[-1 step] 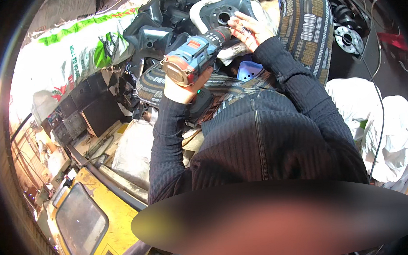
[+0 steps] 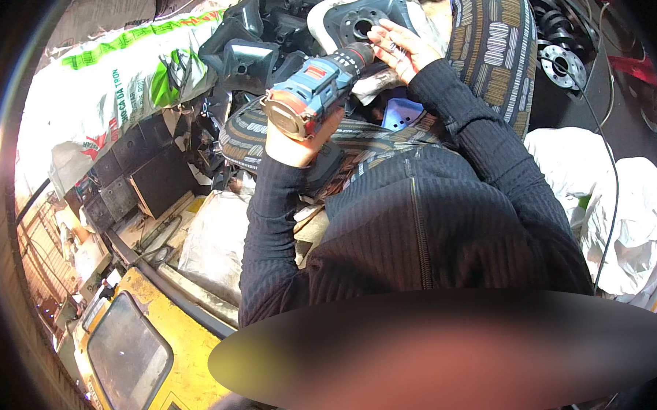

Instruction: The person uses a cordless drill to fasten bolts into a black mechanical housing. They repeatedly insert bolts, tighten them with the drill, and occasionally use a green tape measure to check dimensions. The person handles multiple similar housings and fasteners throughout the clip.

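My left hand is wrapped round the grip of a blue and black cordless drill. The drill's black chuck points away and to the right, toward a dark metal part with a round hole ringed by smaller holes. Beside the chuck, my right hand is turned partly palm up with its fingers bent. Small shiny metal pieces that look like screws lie in its fingers, and its fingertips are close to the part's central hole. The drill's tip is hidden by the chuck and fingers. A pale cloth or wrap edges the metal part.
Several similar dark metal parts are heaped at the far left beside a white and green sack. My patterned trouser legs flank the work. A bluish perforated piece lies between them. White bags and a hanging cable are at right.
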Tool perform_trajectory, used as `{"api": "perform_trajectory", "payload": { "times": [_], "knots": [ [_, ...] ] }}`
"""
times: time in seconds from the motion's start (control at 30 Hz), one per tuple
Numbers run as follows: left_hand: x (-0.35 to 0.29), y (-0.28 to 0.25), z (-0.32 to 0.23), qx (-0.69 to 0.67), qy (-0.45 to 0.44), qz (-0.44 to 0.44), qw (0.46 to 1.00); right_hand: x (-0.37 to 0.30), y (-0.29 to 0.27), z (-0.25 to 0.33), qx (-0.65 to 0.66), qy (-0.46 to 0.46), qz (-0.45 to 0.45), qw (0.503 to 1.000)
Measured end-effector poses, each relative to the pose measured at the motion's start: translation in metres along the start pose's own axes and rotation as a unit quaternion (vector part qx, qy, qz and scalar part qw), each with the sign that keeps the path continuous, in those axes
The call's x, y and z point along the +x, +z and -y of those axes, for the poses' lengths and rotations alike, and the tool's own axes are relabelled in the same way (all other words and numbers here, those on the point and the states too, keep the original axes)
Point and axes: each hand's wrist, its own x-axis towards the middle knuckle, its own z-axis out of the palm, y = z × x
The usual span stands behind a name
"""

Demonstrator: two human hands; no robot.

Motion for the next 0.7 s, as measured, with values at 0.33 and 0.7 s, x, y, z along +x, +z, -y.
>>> {"api": "perform_trajectory", "payload": {
  "times": [0.33,0.7],
  "knots": [
    [-0.004,-0.003,0.021,-0.011,-0.051,0.005,0.999,0.016,0.003,-0.012,-0.047,0.083,0.025,0.995],
    [0.000,-0.006,0.028,0.175,0.152,0.024,0.973,0.023,0.003,-0.022,-0.031,0.189,0.041,0.981]
  ]
}}
